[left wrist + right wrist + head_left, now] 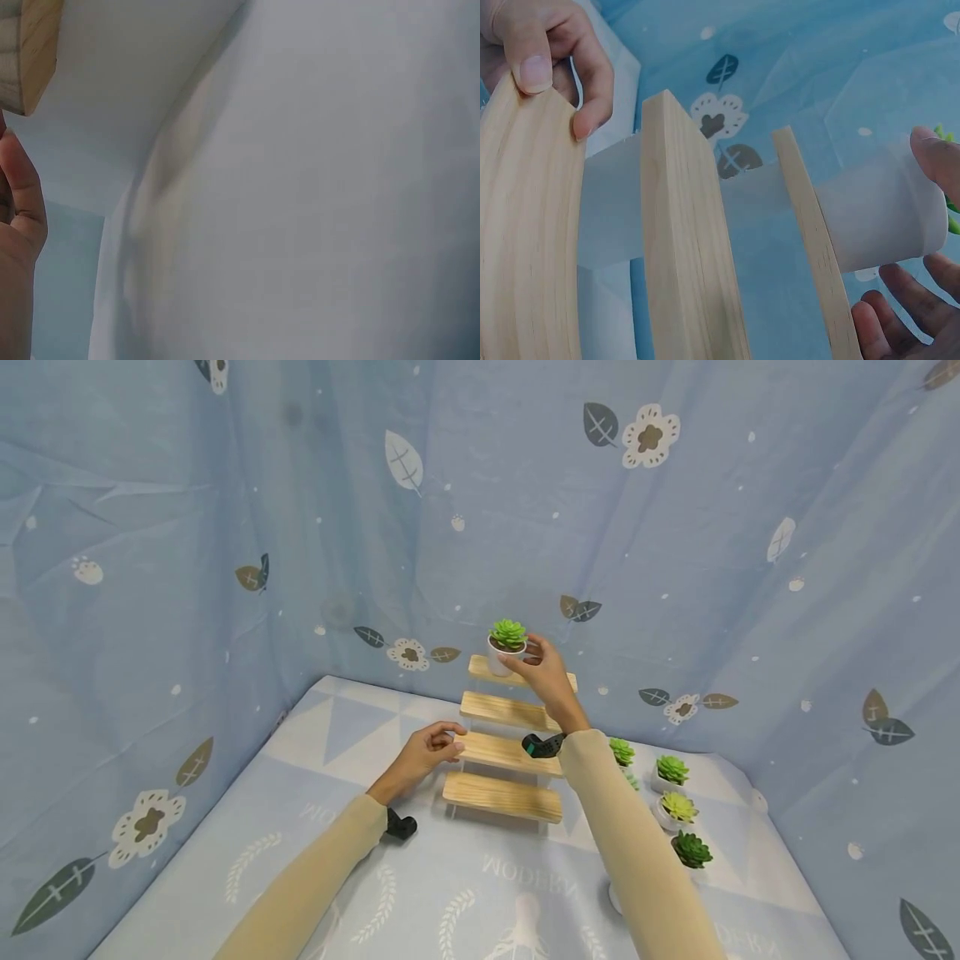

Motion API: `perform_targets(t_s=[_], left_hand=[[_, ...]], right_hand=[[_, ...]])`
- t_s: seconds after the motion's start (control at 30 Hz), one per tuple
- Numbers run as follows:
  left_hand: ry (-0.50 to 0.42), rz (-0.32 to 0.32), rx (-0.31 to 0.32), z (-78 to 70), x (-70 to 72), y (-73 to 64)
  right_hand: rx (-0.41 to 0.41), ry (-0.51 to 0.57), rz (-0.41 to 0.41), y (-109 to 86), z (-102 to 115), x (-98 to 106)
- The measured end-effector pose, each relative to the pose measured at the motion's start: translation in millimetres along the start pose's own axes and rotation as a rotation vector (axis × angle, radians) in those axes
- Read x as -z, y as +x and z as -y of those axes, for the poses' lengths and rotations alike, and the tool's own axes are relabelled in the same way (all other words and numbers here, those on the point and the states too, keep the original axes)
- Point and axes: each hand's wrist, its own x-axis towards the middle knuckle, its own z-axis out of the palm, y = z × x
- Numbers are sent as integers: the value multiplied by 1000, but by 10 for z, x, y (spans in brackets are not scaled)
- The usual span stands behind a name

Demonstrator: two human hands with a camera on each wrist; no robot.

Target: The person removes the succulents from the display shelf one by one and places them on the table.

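Note:
A light-wood stepped shelf [501, 795] with several planks stands on the cloth-covered table. On its top plank, at the left end, a bright green succulent in a white pot [507, 637] stands upright. My right hand [552, 681] holds this pot from the right; in the right wrist view the thumb lies by the rim of the white pot [889, 210], the fingers around its other side. My left hand [425, 755] pinches the left end of a middle plank, its thumb on top, as the right wrist view shows. The left wrist view catches only part of the hand [19, 195] and a plank corner [37, 52].
Several more potted succulents, among them a yellow-green one [678, 807] and a dark green one [691, 850], stand to the right of the shelf, some partly behind my right sleeve [630, 852]. A patterned blue curtain [480, 485] hangs close behind the shelf.

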Motion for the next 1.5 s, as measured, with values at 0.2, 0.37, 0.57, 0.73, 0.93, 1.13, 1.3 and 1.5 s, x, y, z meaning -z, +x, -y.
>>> perform_targets(t_s=[0.2, 0.37, 0.57, 0.73, 0.93, 1.13, 1.3, 1.5], left_hand=[[12, 14, -7, -27, -6, 8], [24, 28, -17, -28, -6, 11], [20, 8, -6, 6, 11, -15], [14, 16, -5, 27, 18, -23], [12, 20, -5, 25, 40, 3], [15, 24, -24, -12, 49, 25], [13, 31, -20, -17, 24, 21], [17, 10, -9, 2, 18, 15]], right_hand=[[-7, -9, -2, 18, -15, -21], [-18, -20, -12, 26, -23, -32], [-19, -29, -4, 37, -25, -62], [-15, -24, -5, 12, -26, -57], [4, -38, 15, 6, 6, -22], [43, -40, 48, 35, 55, 13], [31, -43, 48, 2, 55, 55], [56, -10, 44, -45, 91, 106]])
